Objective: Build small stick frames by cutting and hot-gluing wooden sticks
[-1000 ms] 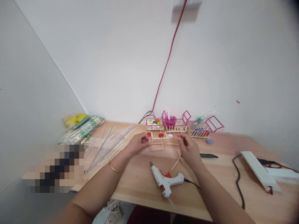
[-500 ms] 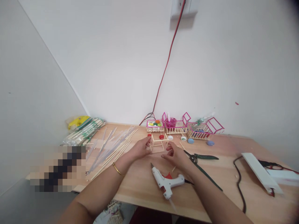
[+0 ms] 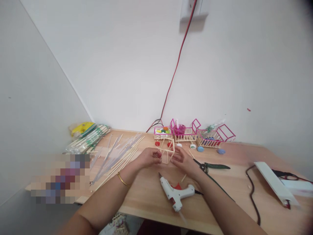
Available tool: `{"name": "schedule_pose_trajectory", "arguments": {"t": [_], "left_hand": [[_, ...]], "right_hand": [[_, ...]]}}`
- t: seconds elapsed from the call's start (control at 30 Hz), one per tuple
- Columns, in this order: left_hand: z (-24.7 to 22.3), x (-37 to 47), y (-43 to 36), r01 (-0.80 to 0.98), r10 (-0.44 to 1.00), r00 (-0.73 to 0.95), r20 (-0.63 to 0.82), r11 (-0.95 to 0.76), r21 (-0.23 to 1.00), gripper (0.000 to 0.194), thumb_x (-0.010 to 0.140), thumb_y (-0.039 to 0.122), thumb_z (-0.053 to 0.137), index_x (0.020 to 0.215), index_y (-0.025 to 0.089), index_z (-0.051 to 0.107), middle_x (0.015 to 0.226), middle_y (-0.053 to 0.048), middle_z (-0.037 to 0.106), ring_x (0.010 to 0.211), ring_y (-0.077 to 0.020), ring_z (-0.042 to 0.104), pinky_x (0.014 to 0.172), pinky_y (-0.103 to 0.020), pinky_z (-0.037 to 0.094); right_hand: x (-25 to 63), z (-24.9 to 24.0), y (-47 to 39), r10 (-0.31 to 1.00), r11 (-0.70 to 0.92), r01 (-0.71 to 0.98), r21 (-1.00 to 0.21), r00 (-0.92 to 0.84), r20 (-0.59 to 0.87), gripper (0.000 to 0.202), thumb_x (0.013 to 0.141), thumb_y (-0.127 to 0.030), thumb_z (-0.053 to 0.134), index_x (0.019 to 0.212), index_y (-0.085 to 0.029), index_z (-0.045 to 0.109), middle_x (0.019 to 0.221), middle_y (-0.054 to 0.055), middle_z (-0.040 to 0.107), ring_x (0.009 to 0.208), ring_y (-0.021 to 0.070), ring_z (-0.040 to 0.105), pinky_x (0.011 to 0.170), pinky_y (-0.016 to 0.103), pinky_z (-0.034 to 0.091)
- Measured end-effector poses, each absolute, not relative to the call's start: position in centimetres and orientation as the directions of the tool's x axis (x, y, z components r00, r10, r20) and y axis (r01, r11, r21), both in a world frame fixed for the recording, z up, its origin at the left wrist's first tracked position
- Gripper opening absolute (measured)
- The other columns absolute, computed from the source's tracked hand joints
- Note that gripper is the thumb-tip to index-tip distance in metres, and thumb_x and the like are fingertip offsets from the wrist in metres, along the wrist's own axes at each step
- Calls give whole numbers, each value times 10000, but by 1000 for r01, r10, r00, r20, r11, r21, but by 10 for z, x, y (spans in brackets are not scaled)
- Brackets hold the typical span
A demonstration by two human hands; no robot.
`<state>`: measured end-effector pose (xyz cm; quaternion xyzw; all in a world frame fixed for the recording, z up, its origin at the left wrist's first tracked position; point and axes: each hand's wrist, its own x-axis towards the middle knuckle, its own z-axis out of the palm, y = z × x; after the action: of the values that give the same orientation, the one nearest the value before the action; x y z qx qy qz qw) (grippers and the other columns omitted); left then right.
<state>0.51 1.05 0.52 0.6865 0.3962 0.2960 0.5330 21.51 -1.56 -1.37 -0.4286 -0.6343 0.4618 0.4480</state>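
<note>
Between my two hands is a small box-shaped frame of thin wooden sticks (image 3: 167, 151), tilted above the table. My left hand (image 3: 149, 157) pinches its left side with thumb and fingers. On the other side, my right hand (image 3: 183, 160) has its fingers closed about the frame's right edge. A white hot glue gun (image 3: 174, 192) with a red trigger lies just below the hands, its nozzle pointing up toward them. Right of my right hand lie green-handled pruning shears (image 3: 207, 167), partly hidden by the forearm.
Small stick carts with pink rims (image 3: 185, 133) and bottle-cap wheels stand along the wall. Loose wooden sticks (image 3: 122, 158) and clear glue sticks (image 3: 105, 163) lie at left, beside bagged sticks (image 3: 94, 137). A white power strip (image 3: 274, 182) and black cable (image 3: 251, 192) are at right.
The stick frame has been turned and tilted between my hands, which have come closer together. The glue gun and other tabletop things stay in place, with a slight shift of view.
</note>
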Motion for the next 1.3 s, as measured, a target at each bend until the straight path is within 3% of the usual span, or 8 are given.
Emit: {"name": "schedule_pose_trajectory", "arguments": {"t": [0.17, 0.27, 0.43, 0.53, 0.67, 0.83, 1.17, 1.3], "left_hand": [[6, 9, 7, 265, 864, 504, -1, -154, 952, 186, 591, 241, 693, 723, 128, 628, 664, -4, 622, 620, -119, 564, 590, -221, 426], [9, 9, 2, 273, 823, 568, 0, -188, 944, 224, 618, 291, 688, 780, 138, 657, 730, -24, 656, 668, -133, 589, 607, -223, 434], [18, 1, 3, 259, 768, 634, -92, -98, 961, 278, 657, 374, 674, 791, 132, 647, 602, -8, 616, 537, -108, 564, 495, -196, 405], [23, -6, 10, 167, 849, 528, 18, -125, 978, 295, 673, 381, 675, 810, 124, 628, 608, -7, 605, 526, -87, 543, 485, -184, 391], [19, -9, 19, 38, 896, 375, 237, -270, 962, 401, 659, 289, 707, 1022, 151, 603, 1004, -82, 625, 867, -137, 575, 742, -255, 462], [8, -3, 19, 40, 835, 536, 121, -168, 985, 703, 600, 218, 754, 1245, 179, 478, 1192, -115, 547, 1017, -190, 539, 879, -348, 433], [2, 3, 14, 97, 827, 546, 132, -219, 971, 626, 634, 277, 728, 1211, 171, 508, 1171, -96, 580, 967, -176, 565, 894, -346, 428], [6, 1, 16, 16, 833, 541, 111, -142, 990, 657, 626, 285, 744, 1227, 169, 506, 1178, -119, 586, 1004, -189, 565, 911, -361, 422]], "right_hand": [[216, -10, -19, 934, 356, 517, -779, -228, 275, 182, 749, -292, 572, 902, -198, 606, 866, 50, 635, 815, 196, 610, 729, 344, 487], [222, -10, -18, 903, 427, 603, -674, -249, 349, 156, 787, -276, 518, 860, -208, 638, 827, 42, 639, 756, 184, 579, 720, 332, 459], [236, -12, -11, 914, 399, 589, -703, -193, 357, 181, 800, -283, 478, 848, -206, 635, 824, 41, 652, 782, 197, 582, 727, 331, 448], [240, -15, -6, 922, 382, 561, -734, -182, 340, 213, 804, -297, 469, 909, -204, 629, 867, 41, 660, 803, 198, 595, 747, 339, 455], [237, -17, -3, 929, 369, 509, -777, -201, 309, 257, 814, -326, 460, 959, -210, 638, 846, 31, 662, 773, 184, 599, 715, 321, 476], [230, -18, -3, 934, 355, 467, -810, -208, 289, 256, 808, -324, 481, 978, -221, 642, 879, 25, 664, 822, 185, 597, 761, 334, 474], [233, -13, -7, 945, 309, 347, -886, -220, 244, 281, 790, -347, 520, 1025, -214, 599, 978, 47, 651, 901, 188, 604, 817, 344, 473], [245, -3, -12, 984, 157, 275, -949, -126, 126, 333, 803, -409, 503, 1069, -217, 560, 1051, 68, 625, 899, 182, 598, 733, 308, 490]]}}
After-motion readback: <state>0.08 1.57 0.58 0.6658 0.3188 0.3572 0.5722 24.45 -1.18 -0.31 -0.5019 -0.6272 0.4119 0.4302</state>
